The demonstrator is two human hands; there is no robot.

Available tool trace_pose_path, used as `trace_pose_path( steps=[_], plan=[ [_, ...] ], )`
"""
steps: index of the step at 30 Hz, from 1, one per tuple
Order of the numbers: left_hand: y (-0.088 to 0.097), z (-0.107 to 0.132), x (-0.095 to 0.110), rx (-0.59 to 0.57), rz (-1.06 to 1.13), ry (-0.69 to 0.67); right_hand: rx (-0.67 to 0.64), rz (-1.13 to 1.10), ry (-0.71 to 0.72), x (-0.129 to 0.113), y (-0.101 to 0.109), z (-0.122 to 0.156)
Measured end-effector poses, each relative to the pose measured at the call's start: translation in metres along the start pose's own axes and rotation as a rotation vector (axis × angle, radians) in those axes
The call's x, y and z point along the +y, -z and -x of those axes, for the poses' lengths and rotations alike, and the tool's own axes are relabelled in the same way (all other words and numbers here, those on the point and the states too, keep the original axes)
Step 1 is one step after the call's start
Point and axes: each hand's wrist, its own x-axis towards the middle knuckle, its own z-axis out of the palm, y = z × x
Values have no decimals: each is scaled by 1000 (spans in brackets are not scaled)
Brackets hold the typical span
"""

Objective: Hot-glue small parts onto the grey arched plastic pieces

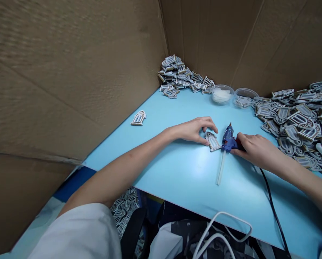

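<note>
Gripping a blue hot glue gun, the right hand rests on the pale blue tabletop. Just beside it, the curled left hand touches an arched window piece, its grip unclear; more pieces heap at right.

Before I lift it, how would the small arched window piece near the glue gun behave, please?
The arched window piece looks thin and flat, so it is probably light and fairly stiff. Its narrow frame bars could be fragile. Lying flat, it seems unlikely to roll.
</note>
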Motion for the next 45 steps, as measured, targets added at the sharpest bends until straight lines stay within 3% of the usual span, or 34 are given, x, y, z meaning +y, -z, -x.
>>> trace_pose_path(
  steps=[3, 6, 9, 11, 20, 26, 31, 36, 41, 45],
  plan=[
    [-3, -1, -1, -11, 24, -100, 153, -300, -54, 5, -17, 4],
    [-8, -3, -3, 17, -35, -158, 296, -811, -141, 11, -30, 5],
    [-15, -5, -1, 38, -74, -213, 332, -1255, -139, 12, -34, 5],
    [-19, -7, 2, 37, -60, -223, 311, -1391, -131, 12, -34, 6],
    [-25, -6, 3, 129, -33, -112, 257, -1448, -14, 17, -40, 7],
    [-23, -5, -1, 121, -77, -5, 254, -1168, -113, 15, -38, 7],
    [-21, -4, 1, 117, -9, -98, 269, -1240, -123, 14, -37, 8],
    [-22, -4, 0, 145, -20, -120, 401, -1429, -165, 14, -32, 8],
    [-23, -4, 3, 21, -230, -234, 528, -1542, -199, 13, -26, 7],
    [-25, -3, 5, 17, -466, -315, 563, -1589, -212, 12, -25, 4]
  ],
)
